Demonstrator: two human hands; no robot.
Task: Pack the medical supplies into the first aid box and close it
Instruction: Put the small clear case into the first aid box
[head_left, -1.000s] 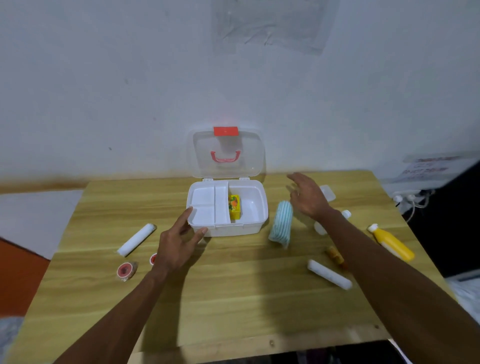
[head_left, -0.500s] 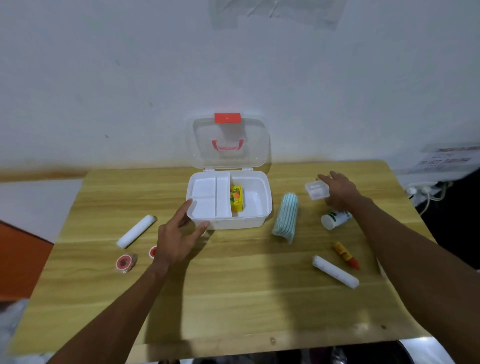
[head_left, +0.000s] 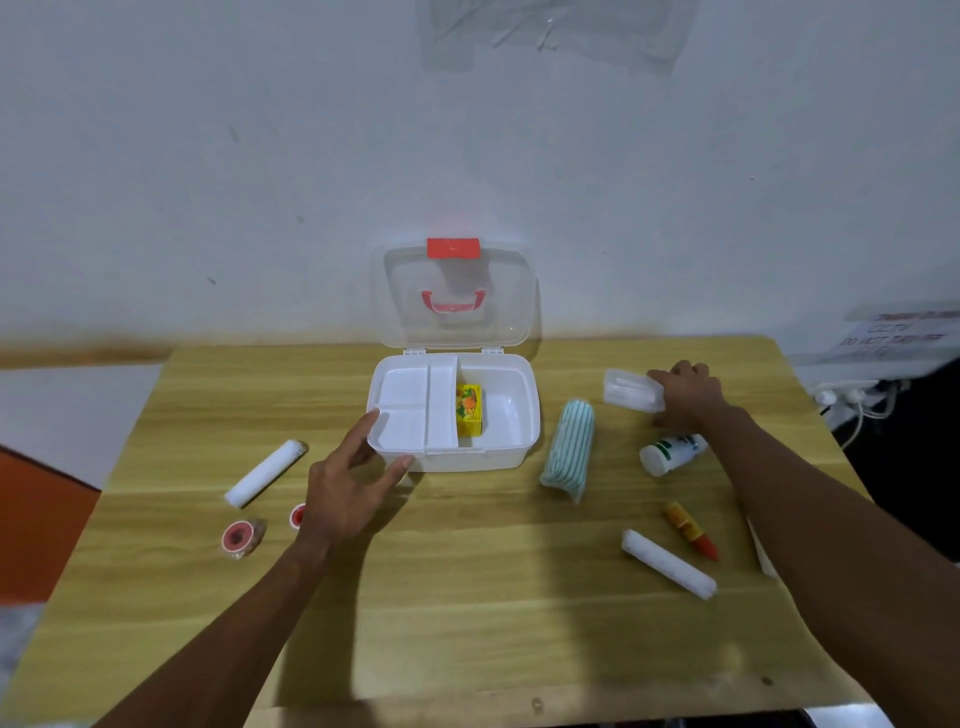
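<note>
Gripping the clear plastic case (head_left: 632, 391) with your right hand (head_left: 688, 395), fingers wrapped on its right end, long axis across the table. First aid box (head_left: 452, 413) sits open to its left. Left hand (head_left: 349, 475) splayed, bracing the box's near-left corner.

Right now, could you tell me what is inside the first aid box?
The first aid box holds one small yellow carton beside a white divider tray, whose compartments look empty. Whatever lies beneath that tray is hidden.

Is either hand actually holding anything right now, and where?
The right hand grips the clear case by its right end. The left hand holds nothing; it only steadies the box at its front-left corner.
</note>
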